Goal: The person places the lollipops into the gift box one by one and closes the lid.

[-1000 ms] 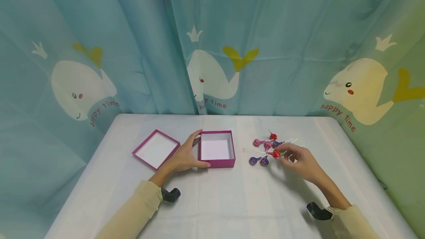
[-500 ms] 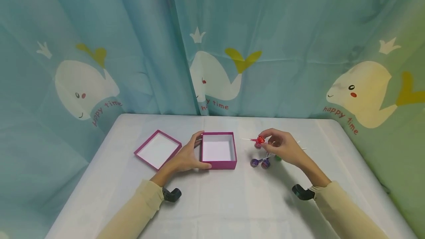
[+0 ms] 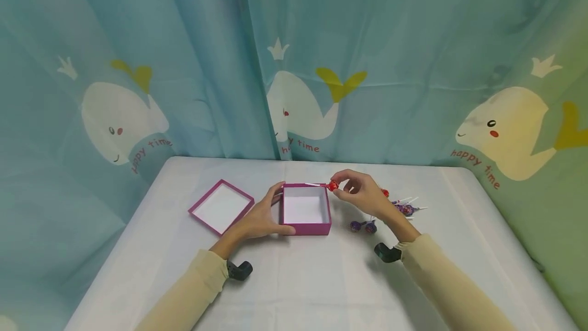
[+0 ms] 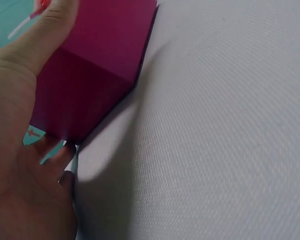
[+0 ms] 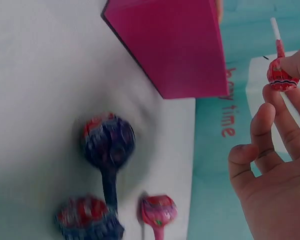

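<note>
My right hand (image 3: 360, 191) pinches the red pop (image 3: 333, 186) by its head, raised near the box's (image 3: 312, 229) far right corner in head view. Stick (image 3: 314, 184) points left, along the far rim. Left hand (image 3: 263, 217) clamps box's left side; right's nearer the pop.

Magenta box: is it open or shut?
Open: the box shows its white inside, and the lid lies apart on the table.
</note>
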